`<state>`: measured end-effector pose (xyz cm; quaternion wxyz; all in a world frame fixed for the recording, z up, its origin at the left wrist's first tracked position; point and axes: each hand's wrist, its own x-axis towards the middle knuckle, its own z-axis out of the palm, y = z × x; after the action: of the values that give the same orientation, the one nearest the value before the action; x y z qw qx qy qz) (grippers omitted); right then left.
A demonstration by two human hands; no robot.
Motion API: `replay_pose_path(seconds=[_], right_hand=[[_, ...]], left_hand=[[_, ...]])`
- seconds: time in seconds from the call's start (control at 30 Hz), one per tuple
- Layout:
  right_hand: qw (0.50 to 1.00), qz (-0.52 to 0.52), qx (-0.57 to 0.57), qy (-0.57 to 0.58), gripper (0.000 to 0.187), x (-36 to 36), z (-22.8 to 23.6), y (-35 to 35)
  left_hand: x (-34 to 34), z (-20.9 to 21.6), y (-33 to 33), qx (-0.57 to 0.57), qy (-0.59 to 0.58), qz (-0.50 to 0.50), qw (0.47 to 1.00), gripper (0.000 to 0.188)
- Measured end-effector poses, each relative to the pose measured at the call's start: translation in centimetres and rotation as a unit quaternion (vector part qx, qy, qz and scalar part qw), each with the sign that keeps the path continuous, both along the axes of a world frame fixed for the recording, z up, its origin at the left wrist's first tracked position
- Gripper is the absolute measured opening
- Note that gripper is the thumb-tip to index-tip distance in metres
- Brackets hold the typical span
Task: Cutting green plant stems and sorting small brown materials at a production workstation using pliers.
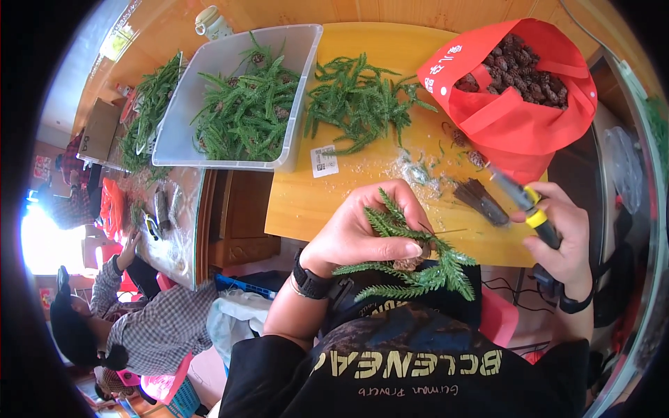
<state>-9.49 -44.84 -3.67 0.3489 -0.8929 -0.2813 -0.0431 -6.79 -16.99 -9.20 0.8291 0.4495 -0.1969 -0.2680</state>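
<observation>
My left hand (376, 233) pinches a green artificial pine sprig (446, 268) above my lap, just off the table's near edge. A brown pine cone (410, 263) sits among the sprig's needles, partly behind my thumb. From the sprig a thin dark wire (449, 231) sticks out to the right. My right hand (563, 233) is wrapped round a hand tool (517, 189) with a grey head and a yellow-and-black handle; its exact kind is unclear. The tool points up and left, over a bundle of thin brown wires (481, 202), apart from the sprig.
A clear plastic bin (301, 104) of pine sprigs stands at far left, with loose sprigs (362, 101) beside it on the yellow table (300, 202). At far right is a red bag (516, 139) of pine cones. Further left, a person (153, 327) sits at another table.
</observation>
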Motion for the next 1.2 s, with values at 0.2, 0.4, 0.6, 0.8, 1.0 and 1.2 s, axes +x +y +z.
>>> replay_pose_path(seconds=[0.2,0.4,0.6,0.8,1.0,1.2], right_hand=[[0.972,0.165,0.158,0.05,0.022,1.2,0.5,3.8],[0.988,0.134,0.067,0.05,0.021,1.7,-0.1,5.3],[0.991,0.082,0.092,0.051,0.018,2.1,-0.2,5.9],[0.991,0.066,0.085,0.081,0.019,2.1,-0.4,6.2],[0.958,0.033,0.157,0.239,0.018,2.2,0.6,6.2],[0.952,0.027,0.237,0.193,0.018,2.3,0.1,5.0]], left_hand=[[-0.9,-2.2,-1.2,-0.073,-0.011,-0.099,0.992,0.03],[-0.6,-0.7,-1.2,0.083,0.151,-0.157,0.973,0.026],[-0.6,-0.5,-1.5,0.063,0.116,-0.144,0.981,0.019],[-0.9,0.2,-1.6,0.104,0.117,-0.07,0.985,0.016],[-1.0,-1.3,-2.2,0.053,-0.106,0.013,0.993,0.02],[-1.0,-1.4,-1.7,0.031,-0.134,0.03,0.99,0.022]])
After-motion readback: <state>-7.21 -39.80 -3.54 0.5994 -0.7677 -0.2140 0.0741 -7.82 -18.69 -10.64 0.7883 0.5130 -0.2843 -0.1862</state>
